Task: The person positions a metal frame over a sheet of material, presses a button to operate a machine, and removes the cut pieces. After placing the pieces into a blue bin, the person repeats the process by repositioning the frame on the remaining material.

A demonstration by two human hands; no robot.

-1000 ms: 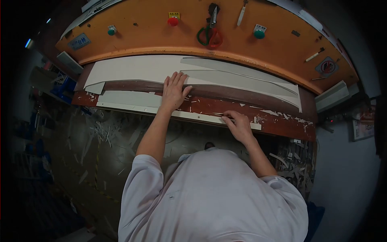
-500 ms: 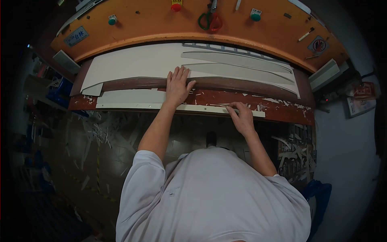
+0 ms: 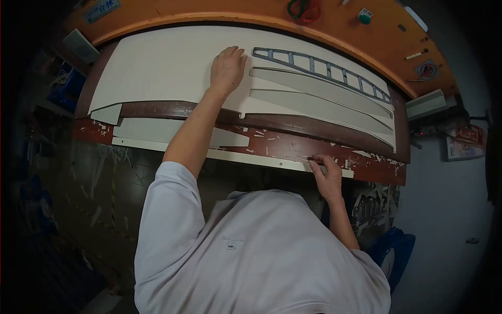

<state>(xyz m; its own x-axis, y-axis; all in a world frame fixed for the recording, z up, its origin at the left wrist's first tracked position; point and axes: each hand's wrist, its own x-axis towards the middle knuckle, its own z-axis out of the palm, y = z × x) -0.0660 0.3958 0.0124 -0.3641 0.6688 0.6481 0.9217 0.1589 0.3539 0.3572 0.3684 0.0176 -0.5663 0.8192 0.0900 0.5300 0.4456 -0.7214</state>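
My left hand (image 3: pixel 227 70) rests on the large pale sheet (image 3: pixel 162 63), left of the blue-grey ladder-shaped frame (image 3: pixel 328 68), with its fingers extended and slightly bent. Cut pale strips (image 3: pixel 324 97) with curved edges lie right of this hand and below the frame. At the bench's front edge, my right hand (image 3: pixel 327 175) is closed in a pinch beside the pale edge rail (image 3: pixel 256 160). A thin dark item shows at its fingertips, too small to name.
Scraps lie on the red-brown bench front (image 3: pixel 282 144). Behind the sheet stands an orange machine panel (image 3: pixel 178 11) with red-handled scissors (image 3: pixel 309 10) and a green button (image 3: pixel 365 18). A blue bag (image 3: pixel 401 254) is at the lower right.
My left hand has moved forward and farther over the sheet. More of the ladder-shaped frame shows. My right hand stays by the front rail, and the camera view has shifted.
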